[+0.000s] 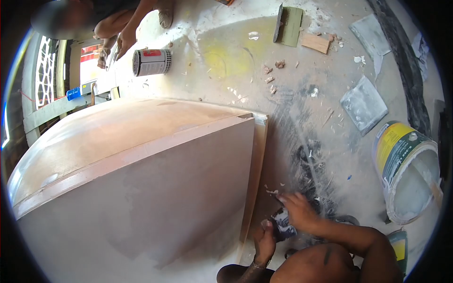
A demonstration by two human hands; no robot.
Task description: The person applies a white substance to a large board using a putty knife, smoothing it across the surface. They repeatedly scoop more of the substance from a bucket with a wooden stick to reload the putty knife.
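At the lower middle, my left hand (265, 243) is wrapped round the edge of a dark scraper-like piece (283, 225) smeared with white paste. Just above and to the right, my right hand (299, 212) reaches over the same piece, its fingers bent and a little blurred; what they hold, if anything, cannot be made out. Left of both hands stands a large board-like panel (188, 188), grey on its near face, with a pale curved top (127, 122) and a wooden edge (255, 174).
At the right, an open bucket (410, 174) tilts on the floor. Two greyish bags (364, 106), a green piece (291, 28), a wood block (315, 43) and debris lie around. At the top left, another person's hand (126, 41) is near a tin (152, 62).
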